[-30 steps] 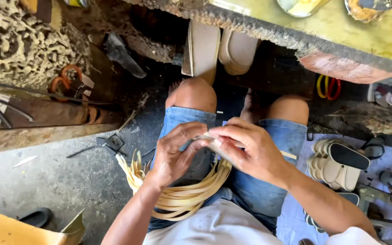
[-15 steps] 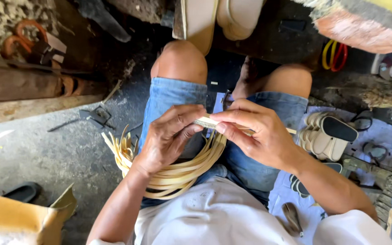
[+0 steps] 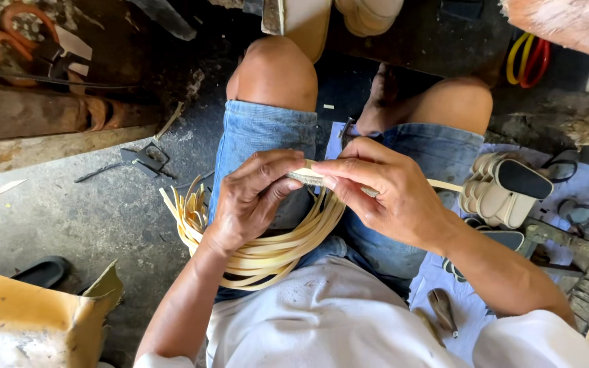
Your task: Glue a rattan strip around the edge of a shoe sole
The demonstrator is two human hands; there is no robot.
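We look straight down at a seated person in denim shorts (image 3: 253, 129) and a white shirt (image 3: 322, 320), both forearms drawn in so the hands meet above the lap. The left hand (image 3: 250, 201) comes up from the lower left with the wrist bent, its back toward us, and its fingers (image 3: 277, 167) curl closed over the near end of a pale strip (image 3: 308, 177), thumb tucked beneath. The right hand (image 3: 390, 194) reaches in from the lower right, the forearm slanting across the right thigh; its fingers (image 3: 342, 184) pinch shut on the same strip just beside the left fingertips, so the two grips nearly touch. The strip runs on to the right past the right wrist. Under the left wrist hangs a bundle of pale strips (image 3: 267, 249), curving across the left thigh, with loose ends fanning out toward the concrete floor (image 3: 69, 211). On a cloth (image 3: 444, 279) beside the right leg stands a stack of pale shoe soles (image 3: 495, 194), well apart from the hands. Orange-handled scissors (image 3: 18, 44) lie at the upper left, and a torn piece of cardboard (image 3: 28, 320) sits at the lower left corner.
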